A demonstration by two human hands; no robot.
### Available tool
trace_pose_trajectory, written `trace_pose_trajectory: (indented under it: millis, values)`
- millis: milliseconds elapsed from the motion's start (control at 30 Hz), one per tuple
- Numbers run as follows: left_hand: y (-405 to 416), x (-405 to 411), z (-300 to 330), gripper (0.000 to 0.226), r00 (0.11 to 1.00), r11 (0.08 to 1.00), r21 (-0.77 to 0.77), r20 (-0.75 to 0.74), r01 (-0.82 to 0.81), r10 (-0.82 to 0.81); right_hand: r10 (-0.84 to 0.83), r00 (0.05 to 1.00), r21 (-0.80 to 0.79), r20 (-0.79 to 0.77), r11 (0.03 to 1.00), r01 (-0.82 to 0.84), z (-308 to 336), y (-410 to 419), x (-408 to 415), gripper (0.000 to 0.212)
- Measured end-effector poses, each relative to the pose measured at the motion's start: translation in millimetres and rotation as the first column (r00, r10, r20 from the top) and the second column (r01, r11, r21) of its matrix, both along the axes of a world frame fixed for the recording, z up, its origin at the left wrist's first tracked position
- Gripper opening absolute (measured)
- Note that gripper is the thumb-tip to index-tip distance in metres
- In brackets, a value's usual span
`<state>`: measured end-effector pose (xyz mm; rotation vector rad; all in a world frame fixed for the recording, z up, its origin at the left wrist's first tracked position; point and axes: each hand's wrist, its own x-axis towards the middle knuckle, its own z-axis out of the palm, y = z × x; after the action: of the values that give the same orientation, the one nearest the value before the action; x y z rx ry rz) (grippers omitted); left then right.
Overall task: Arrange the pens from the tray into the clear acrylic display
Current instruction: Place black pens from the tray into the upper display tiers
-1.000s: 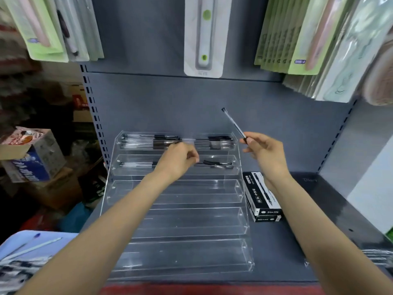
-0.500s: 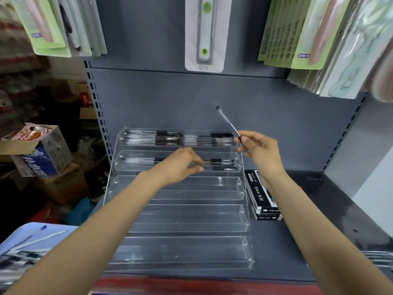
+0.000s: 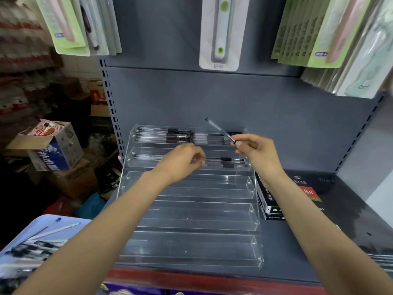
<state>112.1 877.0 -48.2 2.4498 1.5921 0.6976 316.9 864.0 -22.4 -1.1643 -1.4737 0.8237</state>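
— Fingers (image 3: 241,143) of the right hand (image 3: 258,155) pinch one pen (image 3: 220,130) by its lower end, its capped tip slanting up and away over the top tier of the clear acrylic display (image 3: 191,211). What of the other hand?

— Left hand (image 3: 180,162) hovers curled over the second tier, fingers drawn in close at a pen lying there; whether they actually hold it or only nudge it, I cannot tell, as the knuckles hide the tips.

— And the count so far, moving outward from those hands?

— Just behind the right fingers, the top tier holds a full-looking row of pens (image 3: 185,136). Under the left fingers, the second tier carries only a few pens (image 3: 225,162). Nearer the person than both hands, the three lower tiers stand bare.

— So how much remains?

— Most of it, by my reading. Well back and to the left of the left arm, the blue tray (image 3: 19,235) is loaded with more pens (image 3: 36,248). Roughly a third done, I would judge, with the raised pen likely next for the second tier. A black pen box (image 3: 269,201) sits just beside the display, under the right wrist.
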Motion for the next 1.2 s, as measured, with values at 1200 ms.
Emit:
trace_pose_trajectory:
  millis: [1200]
  values:
    - [-26.4,-159.6,-3.1,0.056,0.859,0.953,-0.237,0.432,-0.186,0.275,0.133,0.754,-0.126,0.643,0.990,-0.068,0.5,29.5,-152.6,0.010]
